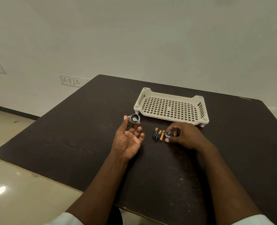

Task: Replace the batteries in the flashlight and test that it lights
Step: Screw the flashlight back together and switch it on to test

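Observation:
My left hand [129, 140] pinches the silver flashlight body [133, 119] between thumb and fingertips, its open end with the battery holder turned toward me. On the dark table [69, 135], three small black-and-copper batteries [158, 135] lie side by side between my hands. To their right, my right hand [185, 135] grips the round silver end cap [168, 134] with thumb and fingers, low at the table surface.
A cream perforated plastic tray [171, 107] stands on short legs behind the batteries, with nothing in it. The table's left edge drops to a tiled floor. A wall with sockets [71, 81] is behind.

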